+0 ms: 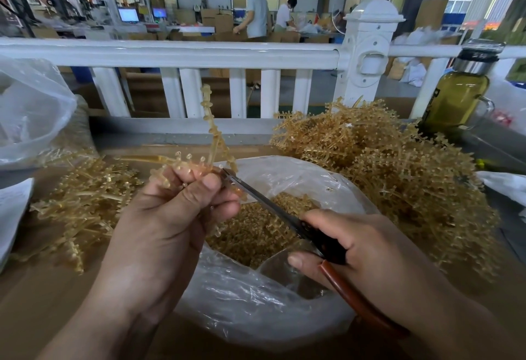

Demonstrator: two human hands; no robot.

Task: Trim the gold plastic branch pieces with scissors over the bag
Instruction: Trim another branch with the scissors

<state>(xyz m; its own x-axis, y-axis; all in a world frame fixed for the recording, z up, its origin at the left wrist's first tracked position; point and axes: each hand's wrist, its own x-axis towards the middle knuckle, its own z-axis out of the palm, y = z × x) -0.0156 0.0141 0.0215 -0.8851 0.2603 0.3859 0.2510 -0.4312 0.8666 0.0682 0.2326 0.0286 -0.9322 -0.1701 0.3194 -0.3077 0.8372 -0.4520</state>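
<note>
My left hand (170, 217) grips a gold plastic branch piece (212, 129) whose long stem curves upward above the clear plastic bag (256, 302). My right hand (355, 248) holds scissors (273, 206) with brown handles. The blade tips sit at the branch just beside my left thumb. Inside the bag lie several cut gold bits (256, 228). The scissor handles are partly hidden by my right fingers.
A big heap of gold branches (384, 166) lies to the right, a smaller heap (85, 203) to the left. Another clear bag (31, 114) stands at far left. A bottle of yellow-green liquid (458, 95) stands at right. A white railing (199, 55) runs behind the table.
</note>
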